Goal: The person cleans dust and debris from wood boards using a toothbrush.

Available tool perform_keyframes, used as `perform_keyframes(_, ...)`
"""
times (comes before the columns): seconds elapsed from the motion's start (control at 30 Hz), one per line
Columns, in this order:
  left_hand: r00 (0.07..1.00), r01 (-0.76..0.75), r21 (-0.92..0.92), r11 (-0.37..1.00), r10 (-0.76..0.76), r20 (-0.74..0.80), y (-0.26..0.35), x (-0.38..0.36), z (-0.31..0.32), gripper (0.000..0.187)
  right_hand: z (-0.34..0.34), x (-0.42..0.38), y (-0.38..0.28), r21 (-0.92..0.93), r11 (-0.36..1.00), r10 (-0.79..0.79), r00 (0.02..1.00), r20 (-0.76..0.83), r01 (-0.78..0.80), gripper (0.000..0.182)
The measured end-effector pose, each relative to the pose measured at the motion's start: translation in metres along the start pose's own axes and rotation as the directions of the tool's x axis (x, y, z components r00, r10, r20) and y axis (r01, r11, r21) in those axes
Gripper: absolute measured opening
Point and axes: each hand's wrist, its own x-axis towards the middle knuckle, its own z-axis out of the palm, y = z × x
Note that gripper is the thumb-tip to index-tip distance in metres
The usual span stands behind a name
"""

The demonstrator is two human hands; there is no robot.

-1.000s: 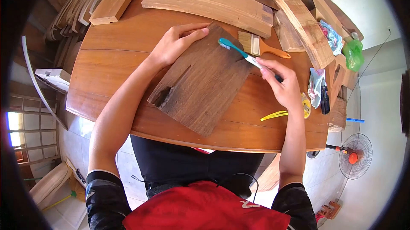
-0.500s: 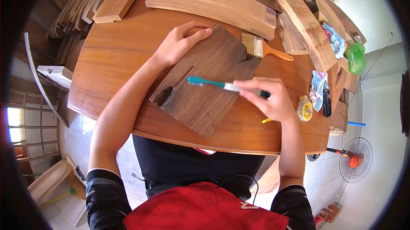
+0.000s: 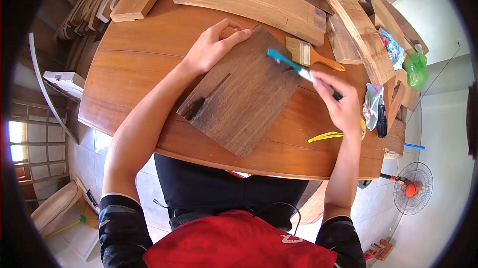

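My right fingers (image 3: 331, 80) pinch the toothbrush (image 3: 304, 73) over the dark wooden board (image 3: 244, 89) on the tabletop (image 3: 134, 69), my left fingers (image 3: 238, 38) curl at the board's far-left edge, grip unclear, apparently mid-brushing, which calls for steadying it.

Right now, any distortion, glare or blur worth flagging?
Head view: table edge looks bowed, likely fisheye, with black vignette at the sides; head view: window at left blown out; head view: toothbrush slightly soft, possibly motion blur, but grain on the dark board reads.
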Motion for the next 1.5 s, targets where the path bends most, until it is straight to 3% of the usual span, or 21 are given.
perform_keyframes(0.07, 0.999, -0.032, 0.031, 0.999, 0.032, -0.019, -0.003, 0.001, 0.000, 0.052, -0.024, 0.001, 0.004, 0.022, 1.000, -0.011, 0.932, 0.363, 0.003, 0.023)
perform_keyframes(0.13, 1.000, -0.030, 0.023, 0.999, 0.030, -0.009, -0.004, 0.001, 0.000, 0.053, -0.025, 0.001, 0.011, 0.078, 0.992, 0.060, 0.922, 0.381, -0.096, 0.025)
perform_keyframes(0.23, 0.999, -0.031, 0.024, 0.999, 0.031, -0.008, -0.002, 0.000, 0.000, 0.054, -0.014, 0.006, 0.023, 0.045, 0.992, 0.115, 0.993, 0.019, -0.116, 0.028)
perform_keyframes(0.33, 1.000, -0.028, 0.029, 0.999, 0.028, -0.007, 0.001, -0.002, -0.001, 0.055, -0.029, 0.003, 0.017, 0.063, 0.966, 0.206, 0.896, 0.393, -0.250, 0.027)
perform_keyframes(0.37, 1.000, -0.025, 0.033, 0.999, 0.026, -0.001, 0.002, -0.002, -0.001, 0.056, -0.030, 0.001, 0.021, 0.098, 0.975, 0.149, 0.913, 0.379, -0.200, 0.027)
perform_keyframes(0.47, 0.999, -0.037, 0.048, 0.998, 0.038, -0.022, 0.000, -0.002, 0.000, 0.056, -0.019, 0.006, 0.026, 0.042, 0.994, 0.100, 0.995, -0.009, -0.100, 0.027)
perform_keyframes(0.53, 0.999, -0.039, 0.029, 0.999, 0.039, -0.021, 0.000, -0.002, 0.001, 0.055, -0.026, 0.004, 0.024, 0.053, 0.978, 0.186, 0.958, 0.220, -0.202, 0.029)
perform_keyframes(0.6, 0.999, -0.037, 0.032, 0.999, 0.038, -0.019, 0.000, -0.001, 0.000, 0.055, -0.026, 0.004, 0.020, 0.050, 0.986, 0.113, 0.856, 0.505, -0.160, 0.028)
perform_keyframes(0.73, 1.000, -0.026, 0.044, 0.999, 0.027, -0.015, 0.000, -0.002, -0.001, 0.054, -0.011, 0.003, 0.012, 0.093, 0.979, 0.171, 0.976, 0.137, -0.184, 0.028)
perform_keyframes(0.8, 1.000, -0.016, 0.035, 0.999, 0.017, -0.009, 0.000, -0.002, 0.000, 0.054, -0.016, 0.001, 0.011, 0.140, 0.974, 0.119, 0.923, 0.365, -0.181, 0.027)
perform_keyframes(0.87, 1.000, -0.001, 0.040, 0.999, 0.001, 0.004, 0.000, 0.000, -0.001, 0.053, -0.021, 0.002, 0.006, 0.099, 0.995, -0.049, 0.821, 0.568, -0.009, 0.026)
perform_keyframes(0.9, 1.000, -0.013, 0.039, 0.999, 0.013, -0.002, -0.001, 0.001, -0.002, 0.054, -0.022, 0.001, 0.007, 0.092, 0.995, -0.073, 0.870, 0.487, 0.032, 0.025)
perform_keyframes(0.93, 1.000, -0.021, 0.036, 0.999, 0.021, -0.010, -0.001, 0.001, -0.002, 0.054, -0.021, 0.000, 0.007, 0.077, 0.989, 0.096, 0.932, 0.349, -0.130, 0.026)
perform_keyframes(1.0, 1.000, -0.018, 0.025, 1.000, 0.019, -0.011, -0.003, -0.002, -0.001, 0.054, -0.013, 0.004, 0.014, -0.050, 0.998, -0.026, 0.998, 0.053, 0.028, 0.028)
perform_keyframes(1.03, 1.000, -0.016, 0.023, 1.000, 0.017, -0.005, -0.002, -0.002, -0.001, 0.054, -0.017, 0.002, 0.009, -0.013, 0.998, 0.065, 0.972, 0.226, -0.063, 0.028)
perform_keyframes(1.13, 1.000, -0.022, 0.028, 0.999, 0.022, -0.013, 0.000, 0.002, -0.001, 0.055, -0.003, -0.002, 0.000, 0.212, 0.977, -0.129, 0.810, 0.572, 0.006, 0.026)
perform_keyframes(1.2, 1.000, -0.013, 0.030, 0.999, 0.014, -0.018, -0.002, -0.002, -0.001, 0.055, -0.004, -0.002, 0.003, 0.143, 0.987, -0.128, 0.894, 0.429, 0.073, 0.026)
perform_keyframes(1.27, 1.000, -0.018, 0.017, 1.000, 0.019, -0.022, 0.002, -0.003, -0.001, 0.055, 0.004, 0.002, 0.001, 0.054, 0.999, -0.006, 0.994, 0.109, 0.000, 0.029)
perform_keyframes(1.3, 1.000, -0.021, 0.018, 1.000, 0.021, -0.017, 0.003, -0.002, 0.000, 0.055, 0.006, 0.002, 0.003, 0.038, 0.999, -0.016, 0.995, 0.096, 0.013, 0.030)
perform_keyframes(1.43, 0.999, -0.033, 0.017, 0.999, 0.034, -0.023, -0.001, 0.000, 0.000, 0.053, 0.012, -0.004, -0.009, 0.245, 0.966, -0.202, 0.831, 0.519, 0.082, 0.030)
perform_keyframes(1.5, 0.999, -0.032, 0.019, 0.999, 0.033, -0.022, -0.001, 0.001, 0.000, 0.053, 0.012, -0.004, -0.007, 0.176, 0.984, -0.104, 0.924, 0.368, 0.041, 0.031)
